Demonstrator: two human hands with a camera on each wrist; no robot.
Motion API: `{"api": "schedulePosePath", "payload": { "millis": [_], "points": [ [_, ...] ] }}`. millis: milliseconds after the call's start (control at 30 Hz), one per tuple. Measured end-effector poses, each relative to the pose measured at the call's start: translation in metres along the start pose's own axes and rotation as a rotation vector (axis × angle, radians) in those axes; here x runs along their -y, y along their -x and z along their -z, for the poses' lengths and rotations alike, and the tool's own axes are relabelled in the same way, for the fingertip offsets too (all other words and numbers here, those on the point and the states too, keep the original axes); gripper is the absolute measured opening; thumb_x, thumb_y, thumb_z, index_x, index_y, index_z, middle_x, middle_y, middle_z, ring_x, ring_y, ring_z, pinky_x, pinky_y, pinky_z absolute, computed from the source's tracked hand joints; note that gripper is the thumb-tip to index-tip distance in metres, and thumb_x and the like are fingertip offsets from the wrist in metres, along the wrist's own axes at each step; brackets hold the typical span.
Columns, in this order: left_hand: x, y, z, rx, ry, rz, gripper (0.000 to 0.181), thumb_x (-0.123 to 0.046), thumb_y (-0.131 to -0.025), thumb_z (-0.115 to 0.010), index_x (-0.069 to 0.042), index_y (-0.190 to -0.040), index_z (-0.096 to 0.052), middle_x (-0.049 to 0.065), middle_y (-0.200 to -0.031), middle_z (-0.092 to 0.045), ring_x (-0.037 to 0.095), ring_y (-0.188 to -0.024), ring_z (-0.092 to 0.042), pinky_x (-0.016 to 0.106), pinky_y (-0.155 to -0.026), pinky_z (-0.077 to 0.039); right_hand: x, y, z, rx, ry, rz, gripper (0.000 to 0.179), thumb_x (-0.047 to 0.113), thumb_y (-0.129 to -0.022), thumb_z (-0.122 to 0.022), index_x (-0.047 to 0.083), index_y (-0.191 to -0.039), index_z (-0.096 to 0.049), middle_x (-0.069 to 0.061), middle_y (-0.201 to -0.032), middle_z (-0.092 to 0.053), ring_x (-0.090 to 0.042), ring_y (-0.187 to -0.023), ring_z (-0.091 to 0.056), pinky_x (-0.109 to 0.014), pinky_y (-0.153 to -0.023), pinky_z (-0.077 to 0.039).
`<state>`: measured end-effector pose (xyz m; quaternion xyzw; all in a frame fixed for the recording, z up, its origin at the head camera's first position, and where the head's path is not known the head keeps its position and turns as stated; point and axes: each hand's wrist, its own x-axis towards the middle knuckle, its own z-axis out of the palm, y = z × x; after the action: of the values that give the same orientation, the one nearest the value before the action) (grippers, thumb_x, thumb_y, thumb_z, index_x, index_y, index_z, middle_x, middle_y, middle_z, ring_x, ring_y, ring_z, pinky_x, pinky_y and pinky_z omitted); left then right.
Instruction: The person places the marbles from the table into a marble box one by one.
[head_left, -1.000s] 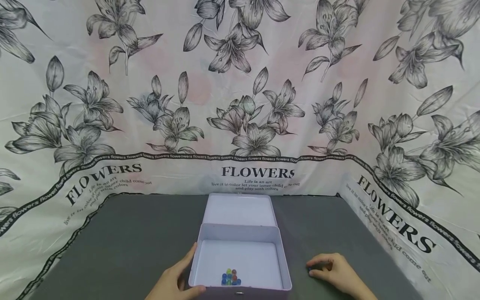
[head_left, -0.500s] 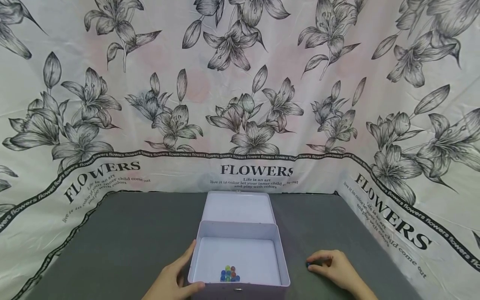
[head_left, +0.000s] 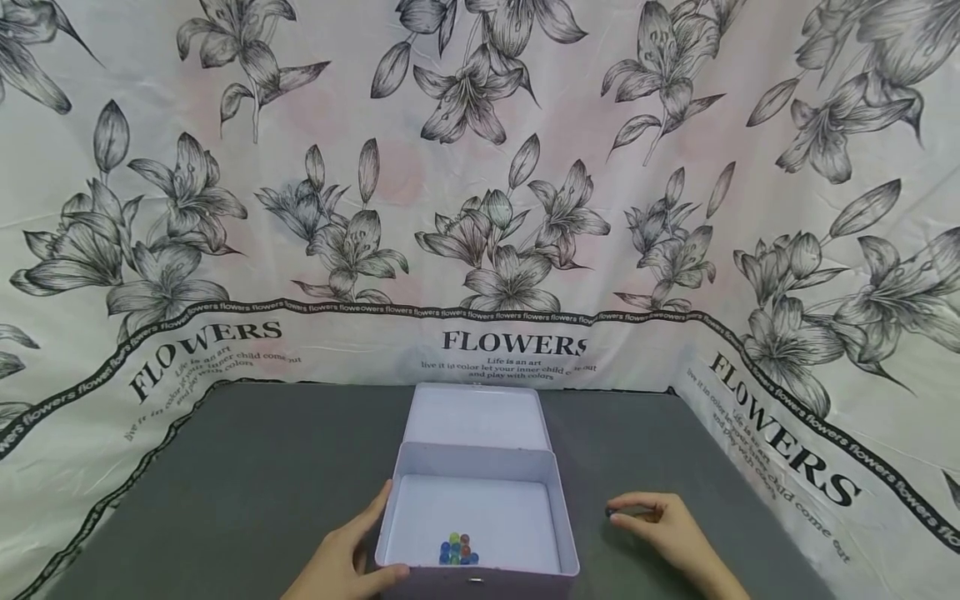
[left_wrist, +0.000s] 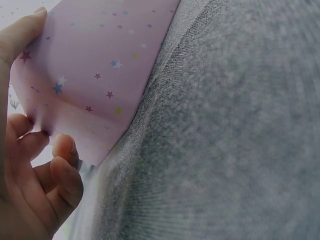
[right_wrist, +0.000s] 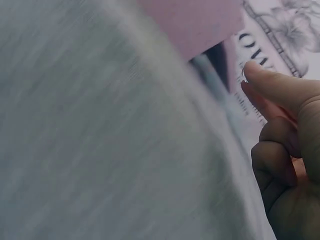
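Observation:
An open pale lilac box (head_left: 480, 504) stands at the table's front middle, its lid laid back. Its outside, in the left wrist view, is pink with small stars (left_wrist: 97, 76). My left hand (head_left: 341, 550) grips the near left corner, thumb at the front rim and a finger along the left side. Several blue, green and reddish marbles (head_left: 455, 550) lie together against the front wall inside. To the right of the box, my right hand (head_left: 663, 529) pinches a dark blue marble (head_left: 609, 512) between thumb and forefinger. Its other fingers are curled in the right wrist view.
A dark grey cloth (head_left: 300, 450) covers the table around the box. The raised lid (head_left: 476, 417) reaches almost to the back edge. White flower-printed curtain (head_left: 517, 250) encloses the back and both sides.
My right hand has shifted slightly forward and to the left with the blue marble. The left hand still holds the box corner, and the marbles inside look the same.

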<state>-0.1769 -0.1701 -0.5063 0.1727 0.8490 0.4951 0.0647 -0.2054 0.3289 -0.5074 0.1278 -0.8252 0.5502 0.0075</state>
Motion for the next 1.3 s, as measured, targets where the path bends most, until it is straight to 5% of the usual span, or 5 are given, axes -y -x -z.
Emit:
{"api": "schedulePosePath", "payload": {
  "millis": [133, 267, 500, 900, 1300],
  "points": [
    [0.0, 0.002, 0.002, -0.002, -0.027, 0.006, 0.103, -0.038, -0.09, -0.085, -0.018, -0.171, -0.024, 0.015, -0.12, -0.063, 0.001, -0.052, -0.032, 0.021, -0.05, -0.036, 0.018, -0.007, 0.001, -0.029, -0.036, 0.012, 0.024, 0.005, -0.096, -0.076, -0.01, -0.115, -0.075, 0.011, -0.08, -0.073, -0.003, -0.046, -0.028, -0.039, -0.04, -0.027],
    [0.001, 0.003, 0.002, -0.003, -0.051, -0.001, 0.103, -0.038, -0.091, -0.085, -0.02, -0.171, -0.022, 0.003, -0.09, -0.053, 0.001, -0.05, -0.03, 0.02, -0.049, -0.035, 0.037, -0.017, 0.006, -0.043, -0.035, 0.013, 0.027, 0.008, -0.097, -0.076, -0.01, -0.118, -0.074, 0.009, -0.081, -0.073, -0.007, -0.046, -0.025, -0.037, -0.04, -0.026],
    [0.001, 0.003, 0.001, -0.025, -0.049, -0.027, 0.103, -0.036, -0.09, -0.086, -0.018, -0.171, -0.023, 0.017, -0.144, -0.056, 0.0, -0.05, -0.028, 0.02, -0.05, -0.035, 0.063, -0.038, 0.015, -0.071, 0.001, 0.109, 0.027, 0.009, -0.099, -0.075, -0.008, -0.12, -0.074, 0.008, -0.106, -0.079, -0.016, -0.048, -0.025, -0.036, -0.042, -0.028],
    [0.0, 0.004, 0.001, -0.019, -0.043, -0.034, 0.102, -0.035, -0.09, -0.085, -0.014, -0.17, -0.024, 0.017, -0.141, -0.056, 0.0, -0.049, -0.028, 0.02, -0.048, -0.035, 0.086, -0.073, 0.0, -0.02, 0.09, 0.114, 0.028, 0.018, -0.097, -0.079, 0.001, -0.12, -0.078, -0.011, -0.12, -0.077, -0.009, -0.084, -0.071, -0.03, -0.068, -0.049],
    [0.0, 0.002, 0.001, -0.012, -0.028, -0.03, 0.103, -0.036, -0.09, -0.086, -0.014, -0.17, -0.024, 0.019, -0.148, -0.052, 0.0, -0.051, -0.03, 0.02, -0.05, -0.036, 0.122, -0.126, -0.033, 0.057, 0.107, 0.102, 0.026, 0.026, -0.095, -0.082, 0.011, -0.117, -0.082, -0.011, -0.13, -0.074, -0.026, -0.104, -0.076, -0.052, -0.092, -0.058]
  ]
}}
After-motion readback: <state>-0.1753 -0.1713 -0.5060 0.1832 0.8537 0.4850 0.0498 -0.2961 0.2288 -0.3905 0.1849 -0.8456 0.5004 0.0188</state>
